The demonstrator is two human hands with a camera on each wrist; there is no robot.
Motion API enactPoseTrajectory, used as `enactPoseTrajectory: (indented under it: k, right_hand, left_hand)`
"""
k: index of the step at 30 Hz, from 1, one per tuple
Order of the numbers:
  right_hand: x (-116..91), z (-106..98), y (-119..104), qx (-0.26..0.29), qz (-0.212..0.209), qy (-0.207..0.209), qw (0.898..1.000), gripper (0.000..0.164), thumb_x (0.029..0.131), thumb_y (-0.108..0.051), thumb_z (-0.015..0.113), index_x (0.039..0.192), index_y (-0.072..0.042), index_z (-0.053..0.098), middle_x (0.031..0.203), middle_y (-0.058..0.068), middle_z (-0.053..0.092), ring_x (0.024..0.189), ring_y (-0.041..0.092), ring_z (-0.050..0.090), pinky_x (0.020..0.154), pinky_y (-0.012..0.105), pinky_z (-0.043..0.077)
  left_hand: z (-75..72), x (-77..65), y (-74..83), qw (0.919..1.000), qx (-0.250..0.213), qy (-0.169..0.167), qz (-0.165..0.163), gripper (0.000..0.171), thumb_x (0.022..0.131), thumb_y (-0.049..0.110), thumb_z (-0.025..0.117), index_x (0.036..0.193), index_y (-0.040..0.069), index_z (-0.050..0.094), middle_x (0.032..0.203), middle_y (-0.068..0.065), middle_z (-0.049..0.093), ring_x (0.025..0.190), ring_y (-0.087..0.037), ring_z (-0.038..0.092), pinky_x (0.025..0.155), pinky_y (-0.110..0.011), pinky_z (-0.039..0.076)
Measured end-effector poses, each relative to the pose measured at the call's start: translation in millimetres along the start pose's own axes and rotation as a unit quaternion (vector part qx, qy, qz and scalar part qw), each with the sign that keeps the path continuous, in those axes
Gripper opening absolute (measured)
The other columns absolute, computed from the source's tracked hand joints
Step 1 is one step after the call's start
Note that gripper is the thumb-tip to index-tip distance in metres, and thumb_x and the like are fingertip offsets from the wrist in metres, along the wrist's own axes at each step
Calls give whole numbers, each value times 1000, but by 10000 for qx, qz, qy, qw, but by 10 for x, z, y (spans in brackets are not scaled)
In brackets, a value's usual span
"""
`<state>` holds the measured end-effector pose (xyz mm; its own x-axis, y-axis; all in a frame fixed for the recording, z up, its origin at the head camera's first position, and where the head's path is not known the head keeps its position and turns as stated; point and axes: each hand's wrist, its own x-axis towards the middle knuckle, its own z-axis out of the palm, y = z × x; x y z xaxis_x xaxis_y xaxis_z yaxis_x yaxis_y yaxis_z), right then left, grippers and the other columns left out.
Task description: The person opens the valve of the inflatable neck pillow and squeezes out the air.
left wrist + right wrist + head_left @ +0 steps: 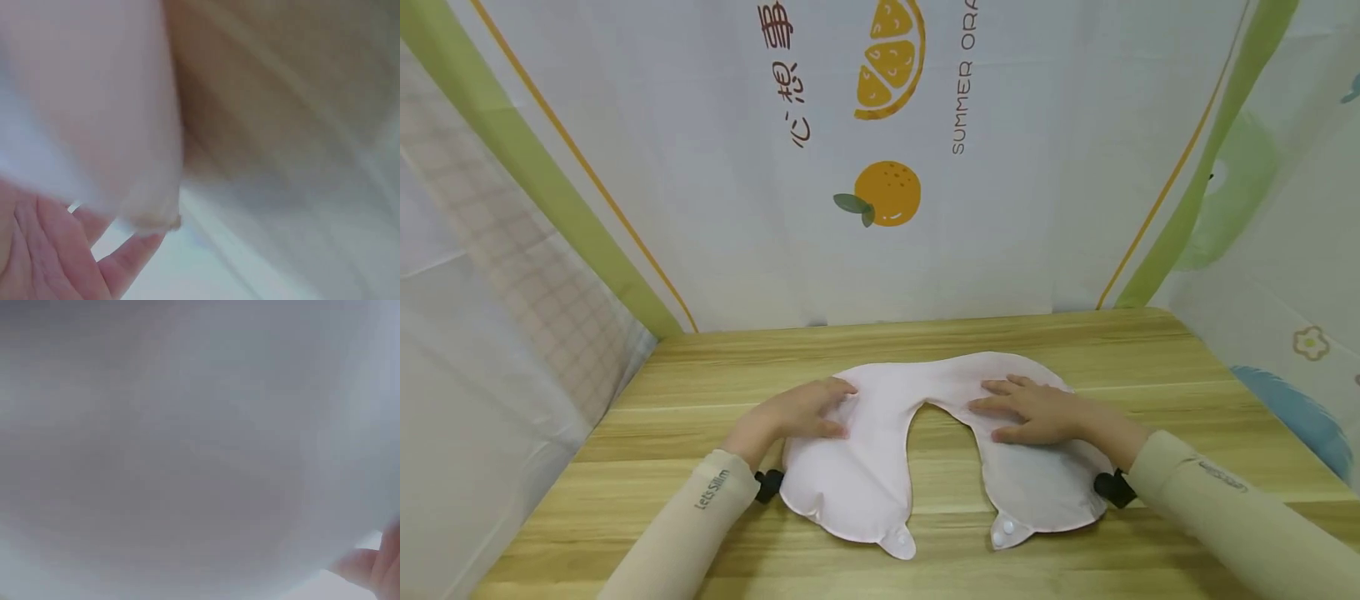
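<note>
A pale pink inflatable U-shaped neck pillow (880, 433) lies on the wooden table, puffed out, its two ends toward me. My left hand (808, 408) rests on its left arm, thumb apart from the fingers. Across the right arm my right hand (1033, 412) lies palm down with fingers spread. Each pillow end has a small tab with snap buttons (1008, 527). In the left wrist view the blurred pillow (94, 94) hides part of the hand. Its pale surface (187, 456) nearly fills the right wrist view, with a few fingers (359, 565) at the corner.
The wood-grain table (715, 375) extends around the pillow on every side. Behind it hangs a white curtain (1000, 233) with orange prints, and further printed cloths enclose both sides. Black wrist camera mounts (767, 485) sit under both forearms, close to the pillow's outer edges.
</note>
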<state>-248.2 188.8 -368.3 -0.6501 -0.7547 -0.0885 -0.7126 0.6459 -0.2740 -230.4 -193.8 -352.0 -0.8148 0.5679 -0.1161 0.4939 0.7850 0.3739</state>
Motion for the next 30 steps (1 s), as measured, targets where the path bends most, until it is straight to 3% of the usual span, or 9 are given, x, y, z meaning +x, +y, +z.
enactPoseTrajectory:
  k: [4,12,22,30]
  right_hand:
    - [-94,-99,26,120,-109,421,9990,54,90,-43,54,138,-21,44,146,18,33,131,51,25,102,66,24]
    - [-340,-280,136,711,209,1214,9898,47,90,-40,57,129,-14,53,143,19,37,132,42,32,101,60,31]
    - [-597,-286,272,1510,620,1765,9707,31,91,-32,58,117,-16,60,139,19,42,129,43,32,94,64,33]
    - [-694,-247,297,1693,656,1870,9654,31,91,-29,58,119,-16,59,135,16,47,128,40,35,93,63,35]
  left_hand:
    - [-56,-29,32,9999,29,149,0,58,84,25,67,134,5,45,137,-10,48,126,-27,44,107,-44,33]
    - [-143,38,229,9991,52,314,292,53,88,27,62,134,7,45,138,-8,46,129,-26,41,107,-43,33]
    - [-146,347,497,9956,352,505,708,46,90,29,60,131,11,50,136,-2,49,129,-20,42,107,-36,34]
    - [-75,574,741,9939,303,551,904,43,91,28,57,131,14,51,136,1,49,129,-16,42,107,-34,34]
